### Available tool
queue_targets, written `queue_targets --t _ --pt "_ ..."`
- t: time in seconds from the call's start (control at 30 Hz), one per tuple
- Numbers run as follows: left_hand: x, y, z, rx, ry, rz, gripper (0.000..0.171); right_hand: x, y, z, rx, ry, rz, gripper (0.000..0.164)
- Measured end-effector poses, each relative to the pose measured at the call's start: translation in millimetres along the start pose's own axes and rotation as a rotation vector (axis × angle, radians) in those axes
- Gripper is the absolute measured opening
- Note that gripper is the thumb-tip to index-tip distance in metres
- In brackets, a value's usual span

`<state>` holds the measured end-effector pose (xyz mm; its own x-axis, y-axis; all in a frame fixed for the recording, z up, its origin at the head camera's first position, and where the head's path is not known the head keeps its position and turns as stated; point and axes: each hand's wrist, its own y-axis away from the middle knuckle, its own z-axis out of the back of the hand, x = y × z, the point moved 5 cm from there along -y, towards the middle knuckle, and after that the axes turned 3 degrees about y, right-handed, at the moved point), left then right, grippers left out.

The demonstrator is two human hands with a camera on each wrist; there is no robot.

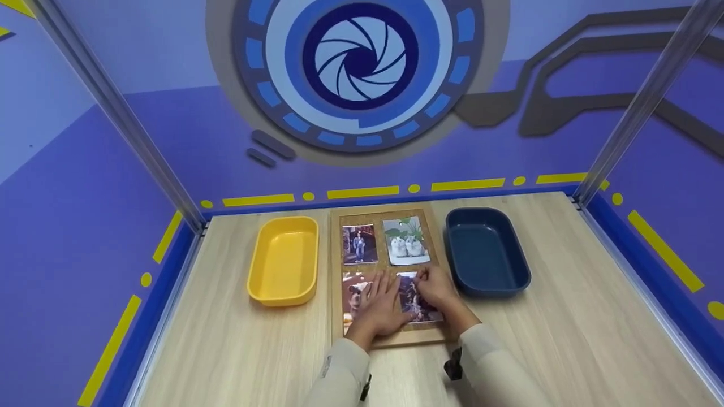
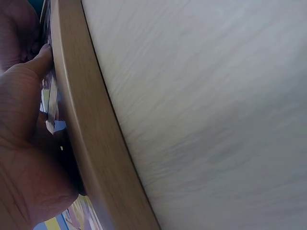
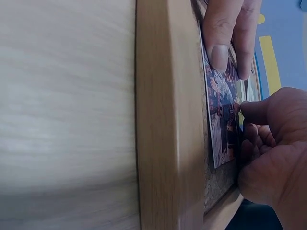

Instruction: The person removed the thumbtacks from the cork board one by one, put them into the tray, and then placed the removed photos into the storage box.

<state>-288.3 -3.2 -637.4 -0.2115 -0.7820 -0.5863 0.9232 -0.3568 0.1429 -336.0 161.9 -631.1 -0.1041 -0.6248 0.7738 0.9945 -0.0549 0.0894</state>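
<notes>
A wood-framed cork board (image 1: pixel 382 339) lies on the table, bearing several photos. My left hand (image 1: pixel 382 308) rests across its lower part with fingers spread, over the lower-left photo (image 1: pixel 352 285) and the left edge of the lower-right, dark photo (image 1: pixel 418 311). In the right wrist view, fingers of that hand press on the dark photo (image 3: pixel 223 115). My right hand (image 1: pixel 438 288) is at this photo's upper part, fingers curled and thumb tip down on it. Its thumb and fingers seem to pinch a tiny gold-coloured pin (image 3: pixel 239 106), mostly hidden.
A yellow tray (image 1: pixel 283 265) stands left of the board, a dark blue tray (image 1: pixel 486 254) right of it. Above the hands are a photo of a standing person (image 1: pixel 359 244) and one of two white animals (image 1: pixel 406 243). Printed panels (image 1: pixel 169 141) and metal posts surround the table.
</notes>
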Motion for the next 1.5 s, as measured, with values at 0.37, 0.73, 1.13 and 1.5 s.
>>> queue_targets --t 0.37,0.73,1.13,1.5 --pt "14.0 -10.2 -15.0 -0.012 -0.013 -0.002 0.102 -1.2 1.6 1.7 -0.012 0.011 0.024 0.008" --pt "1.6 -0.2 -1.9 0.007 -0.019 0.004 0.100 -1.0 3.8 0.8 -0.018 -0.019 0.048 0.008" --pt "5.4 -3.3 -4.2 0.000 0.010 0.002 0.099 -2.6 0.7 0.0 -0.003 -0.021 0.038 0.007" --pt "1.2 1.4 1.0 0.002 -0.012 -0.003 0.098 -2.8 0.9 -0.6 0.007 -0.045 0.038 0.007"
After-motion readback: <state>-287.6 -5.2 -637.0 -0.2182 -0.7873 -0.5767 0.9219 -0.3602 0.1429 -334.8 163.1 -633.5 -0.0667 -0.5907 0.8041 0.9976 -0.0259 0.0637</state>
